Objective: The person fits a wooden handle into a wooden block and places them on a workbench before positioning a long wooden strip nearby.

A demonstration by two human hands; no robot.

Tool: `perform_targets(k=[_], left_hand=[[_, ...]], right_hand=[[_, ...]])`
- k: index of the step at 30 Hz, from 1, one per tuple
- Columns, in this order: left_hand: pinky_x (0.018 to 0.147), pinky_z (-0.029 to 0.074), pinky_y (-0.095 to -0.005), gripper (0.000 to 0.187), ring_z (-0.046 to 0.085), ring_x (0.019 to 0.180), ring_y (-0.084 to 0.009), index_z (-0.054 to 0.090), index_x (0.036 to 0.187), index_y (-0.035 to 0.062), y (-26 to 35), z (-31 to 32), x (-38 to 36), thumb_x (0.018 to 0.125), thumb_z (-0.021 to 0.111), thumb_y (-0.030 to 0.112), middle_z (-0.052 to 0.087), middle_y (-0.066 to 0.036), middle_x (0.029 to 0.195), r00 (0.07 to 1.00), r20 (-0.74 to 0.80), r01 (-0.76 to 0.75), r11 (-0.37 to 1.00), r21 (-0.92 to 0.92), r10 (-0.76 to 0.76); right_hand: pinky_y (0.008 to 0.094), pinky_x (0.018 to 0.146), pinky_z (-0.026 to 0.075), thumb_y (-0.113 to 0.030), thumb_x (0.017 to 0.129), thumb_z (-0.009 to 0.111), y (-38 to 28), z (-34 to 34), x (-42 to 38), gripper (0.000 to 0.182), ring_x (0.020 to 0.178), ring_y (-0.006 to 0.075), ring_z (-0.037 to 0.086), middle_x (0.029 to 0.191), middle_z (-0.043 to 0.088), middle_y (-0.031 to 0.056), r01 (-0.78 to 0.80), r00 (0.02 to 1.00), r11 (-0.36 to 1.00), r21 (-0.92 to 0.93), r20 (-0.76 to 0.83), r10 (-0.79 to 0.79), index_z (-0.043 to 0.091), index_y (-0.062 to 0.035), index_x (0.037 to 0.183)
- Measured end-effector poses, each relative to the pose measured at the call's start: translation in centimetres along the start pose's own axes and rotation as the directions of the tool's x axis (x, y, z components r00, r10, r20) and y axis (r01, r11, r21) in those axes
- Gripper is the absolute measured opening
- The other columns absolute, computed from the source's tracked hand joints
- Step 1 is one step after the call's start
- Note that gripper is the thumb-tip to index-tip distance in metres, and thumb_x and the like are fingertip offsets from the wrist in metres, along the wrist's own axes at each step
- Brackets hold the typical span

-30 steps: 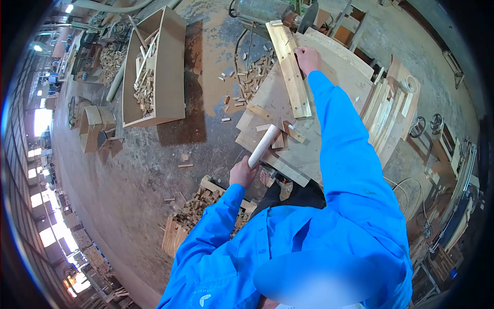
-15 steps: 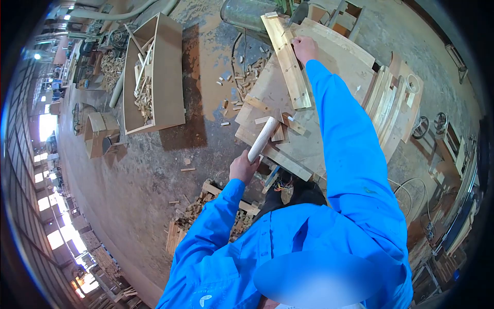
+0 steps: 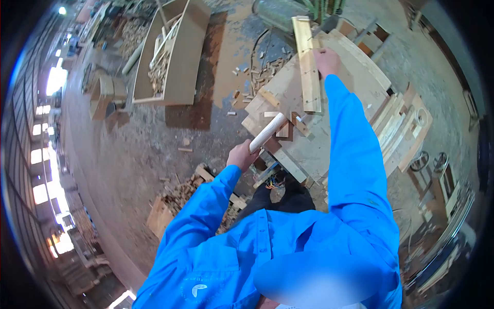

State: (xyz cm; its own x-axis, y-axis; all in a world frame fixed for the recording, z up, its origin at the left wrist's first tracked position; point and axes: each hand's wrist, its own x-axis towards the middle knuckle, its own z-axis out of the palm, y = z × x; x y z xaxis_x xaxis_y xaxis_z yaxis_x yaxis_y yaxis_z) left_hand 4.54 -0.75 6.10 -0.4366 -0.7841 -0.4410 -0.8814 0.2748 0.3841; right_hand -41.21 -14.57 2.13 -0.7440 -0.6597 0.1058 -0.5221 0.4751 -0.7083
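Observation:
Wrapped round the lower end of a pale round wooden rod (image 3: 267, 133) is my left hand (image 3: 242, 155); the rod slants up over the near edge of the worktable (image 3: 342, 77). My right hand (image 3: 326, 62) is closed at the right edge of a long light wooden board (image 3: 310, 77) with dark marks along it, lying across the table. Its fingertips are partly hidden, so whether they grip the board is unclear. Small wood pieces (image 3: 282, 130) lie on the table between the rod's tip and the board.
Curved wooden strips (image 3: 393, 123) and a tape roll (image 3: 421, 117) are at the table's right side. A large wooden bin (image 3: 182, 67) with offcuts stands at the upper left. Scrap wood (image 3: 180, 194) is piled at the lower left. A green machine (image 3: 280, 18) stands beyond the table.
The camera view has shifted and turned slightly. Against the table, the long board sits at a slightly different angle, with my right hand still beside it. The rod remains in my left hand.

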Motion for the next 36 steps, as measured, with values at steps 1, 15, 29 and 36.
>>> perform_targets(k=[1,15,29,36], left_hand=[[0.083,0.055,-0.0582,0.044,0.071,0.097,-0.048,0.064,0.107,0.0072,-0.2,0.1,0.0,0.096,0.072,0.049,0.075,-0.025,0.099,1.0,-0.008,0.029,0.999,-0.019,-0.03],[0.087,0.056,-0.0543,0.054,0.071,0.101,-0.0439,0.064,0.11,0.0049,-1.7,-1.9,-1.5,0.094,0.073,0.055,0.074,-0.022,0.104,0.994,0.036,-0.093,0.987,-0.129,0.099],[0.086,0.057,-0.0313,0.026,0.068,0.1,-0.0137,0.062,0.125,-0.0003,-10.4,0.1,-12.1,0.107,0.066,0.018,0.071,-0.008,0.11,0.964,-0.198,-0.201,0.0,-0.98,-0.175],[0.078,0.059,-0.0303,0.027,0.069,0.094,-0.0131,0.063,0.12,-0.0002,-23.3,4.9,-16.4,0.107,0.067,0.023,0.071,-0.006,0.106,0.81,0.088,-0.019,-0.176,-0.984,-0.58]], right_hand=[[0.047,0.09,0.057,-0.049,0.09,0.072,-0.2,-1.0,-0.6,0.044,0.099,0.0381,0.075,0.103,0.08,0.0173,0.005,1.0,1.0,-0.004,0.024,-0.005,0.083,-0.0084,0.102],[0.0249,0.071,0.05,-0.017,0.102,0.074,-4.2,-8.5,-28.1,0.023,0.081,0.0071,0.061,0.091,0.07,-0.0001,-0.193,0.974,0.764,0.615,0.212,0.076,0.075,0.0046,0.108],[0.0418,0.091,0.055,-0.017,0.087,0.085,-19.6,-2.1,-44.5,0.027,0.097,0.0318,0.072,0.103,0.076,0.011,0.46,0.548,0.831,0.312,0.636,-0.542,0.077,-0.0063,0.11],[0.0484,0.098,0.045,-0.036,0.092,0.08,-21.1,3.2,-42.6,0.035,0.113,0.0325,0.065,0.112,0.073,0.0099,0.749,0.441,0.633,0.194,0.568,-0.696,0.075,-0.008,0.113]])
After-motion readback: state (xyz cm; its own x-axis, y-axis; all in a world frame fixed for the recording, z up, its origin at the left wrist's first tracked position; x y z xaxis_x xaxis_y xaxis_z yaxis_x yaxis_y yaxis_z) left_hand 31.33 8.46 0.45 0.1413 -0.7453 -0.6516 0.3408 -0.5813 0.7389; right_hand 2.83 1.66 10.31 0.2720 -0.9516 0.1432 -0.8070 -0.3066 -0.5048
